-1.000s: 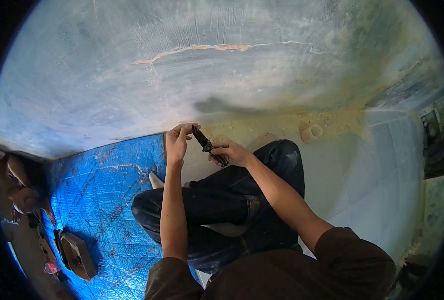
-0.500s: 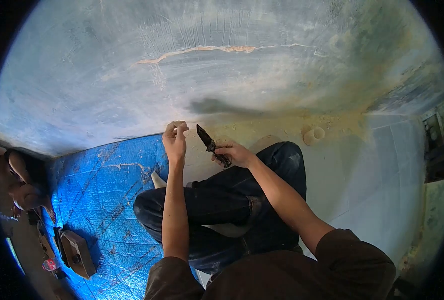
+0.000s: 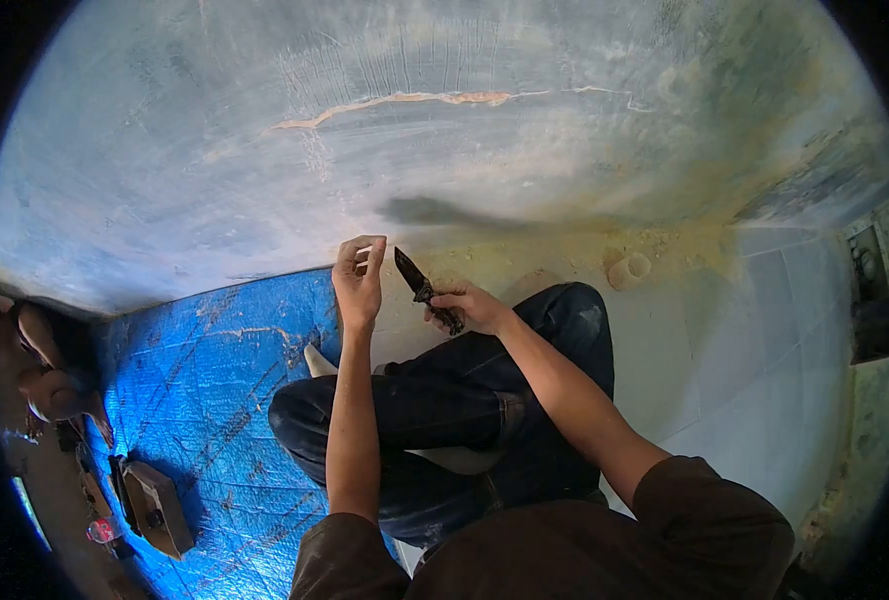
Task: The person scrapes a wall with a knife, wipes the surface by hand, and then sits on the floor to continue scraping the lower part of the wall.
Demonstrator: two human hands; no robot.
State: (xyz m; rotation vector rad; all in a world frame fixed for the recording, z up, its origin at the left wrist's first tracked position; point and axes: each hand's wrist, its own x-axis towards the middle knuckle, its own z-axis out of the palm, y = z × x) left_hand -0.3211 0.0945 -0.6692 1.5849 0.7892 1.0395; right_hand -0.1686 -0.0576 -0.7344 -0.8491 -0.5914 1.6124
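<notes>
My right hand (image 3: 467, 306) is wrapped round the handle of a dark folding knife (image 3: 414, 276), its blade unfolded and tilted up to the left. Just left of the blade my left hand (image 3: 360, 277) is raised, fingers curled and thumb up near the fingertips; whether anything small is between them is too small to tell. It does not touch the knife. Beyond both hands rises a grey-blue wall (image 3: 444, 170) with a long, jagged crack (image 3: 484, 98) showing pale filler.
A blue tarp (image 3: 234, 400) covers the floor at left, with an open cardboard box (image 3: 156, 508) and a bottle (image 3: 103, 530). A round cup-like object (image 3: 629, 270) stands by the wall among crumbs. My crossed legs (image 3: 434, 410) are below my hands.
My left hand has moved slightly right and up, and its thumb and fingers have shifted. My right hand and the knife have hardly moved.
</notes>
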